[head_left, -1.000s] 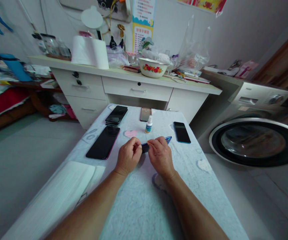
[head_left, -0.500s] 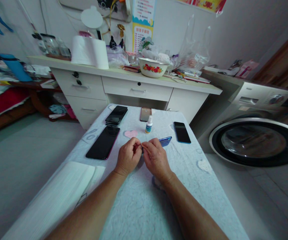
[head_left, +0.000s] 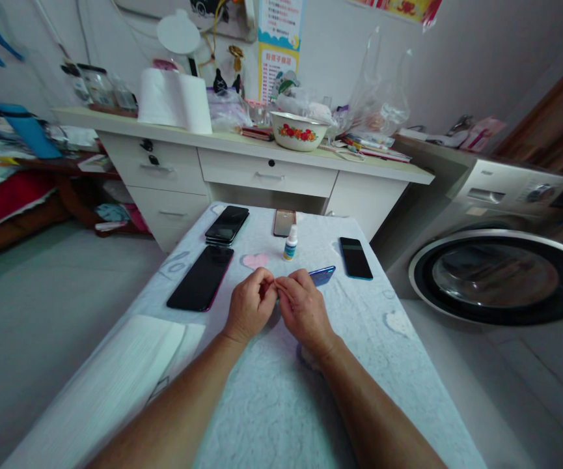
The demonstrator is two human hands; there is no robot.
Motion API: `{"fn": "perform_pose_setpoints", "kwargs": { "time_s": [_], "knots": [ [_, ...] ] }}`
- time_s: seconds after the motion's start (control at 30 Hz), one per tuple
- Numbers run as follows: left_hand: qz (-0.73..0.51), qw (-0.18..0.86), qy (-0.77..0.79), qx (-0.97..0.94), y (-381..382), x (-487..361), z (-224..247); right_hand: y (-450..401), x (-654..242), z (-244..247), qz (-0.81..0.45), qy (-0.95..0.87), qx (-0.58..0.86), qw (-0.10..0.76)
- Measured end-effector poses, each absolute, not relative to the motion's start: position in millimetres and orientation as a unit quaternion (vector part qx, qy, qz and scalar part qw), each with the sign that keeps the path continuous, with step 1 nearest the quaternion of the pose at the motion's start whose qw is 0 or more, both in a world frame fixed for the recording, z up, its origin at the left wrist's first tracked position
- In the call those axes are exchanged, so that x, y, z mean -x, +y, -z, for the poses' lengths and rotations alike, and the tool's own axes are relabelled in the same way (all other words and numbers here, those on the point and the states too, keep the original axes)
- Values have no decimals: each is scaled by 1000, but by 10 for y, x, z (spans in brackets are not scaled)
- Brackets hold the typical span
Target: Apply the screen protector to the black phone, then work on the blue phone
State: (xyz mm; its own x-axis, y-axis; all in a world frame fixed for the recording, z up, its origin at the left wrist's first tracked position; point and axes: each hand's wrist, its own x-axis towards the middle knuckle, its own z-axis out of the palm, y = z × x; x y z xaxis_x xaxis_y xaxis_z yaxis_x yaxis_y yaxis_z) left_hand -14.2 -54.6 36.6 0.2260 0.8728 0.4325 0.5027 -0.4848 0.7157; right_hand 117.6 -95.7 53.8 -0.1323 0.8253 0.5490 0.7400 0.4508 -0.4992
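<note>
Over the middle of the cloth-covered table, my left hand (head_left: 252, 303) and my right hand (head_left: 305, 309) are closed with their fingertips meeting. A blue smartphone (head_left: 323, 275) is held tilted between them, one end sticking out past the right hand's knuckles. My fingers hide most of the phone, and how they pinch its left end is hard to make out. Just beyond the hands stands a small white spray bottle (head_left: 290, 243) with a blue and yellow label. A large black-screened smartphone (head_left: 202, 280) lies to the left, and a blue-edged smartphone (head_left: 356, 258) to the right.
A stack of phones (head_left: 227, 225) lies at the far left of the table (head_left: 271, 404), another phone (head_left: 285, 223) at its far edge. White folded material (head_left: 110, 384) covers the near left. Beyond are a drawer desk (head_left: 164, 166) and a washing machine (head_left: 496, 260).
Hardly anything differs. Both hands keep their place with the phone, and the whole view has shifted by a few pixels.
</note>
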Motion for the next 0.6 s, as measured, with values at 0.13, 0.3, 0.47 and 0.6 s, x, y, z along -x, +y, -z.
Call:
{"fn": "perform_pose_setpoints", "kwargs": {
  "time_s": [0.13, 0.3, 0.47, 0.6],
  "knots": [
    [-420, 222, 456, -752, -550, 138, -371, -946, -1190, -521, -37, -742, 529, 410],
    [-421, 222, 456, -752, -549, 140, -367, -925, -1258, -504, -14, -723, 552, 414],
    [-422, 214, 460, -751, -549, 140, -373, -904, -1371, -506, 13, -697, 583, 416],
    [-423, 214, 459, -751, -548, 137, -376, -884, -1459, -514, 32, -677, 601, 424]
  ]
}}
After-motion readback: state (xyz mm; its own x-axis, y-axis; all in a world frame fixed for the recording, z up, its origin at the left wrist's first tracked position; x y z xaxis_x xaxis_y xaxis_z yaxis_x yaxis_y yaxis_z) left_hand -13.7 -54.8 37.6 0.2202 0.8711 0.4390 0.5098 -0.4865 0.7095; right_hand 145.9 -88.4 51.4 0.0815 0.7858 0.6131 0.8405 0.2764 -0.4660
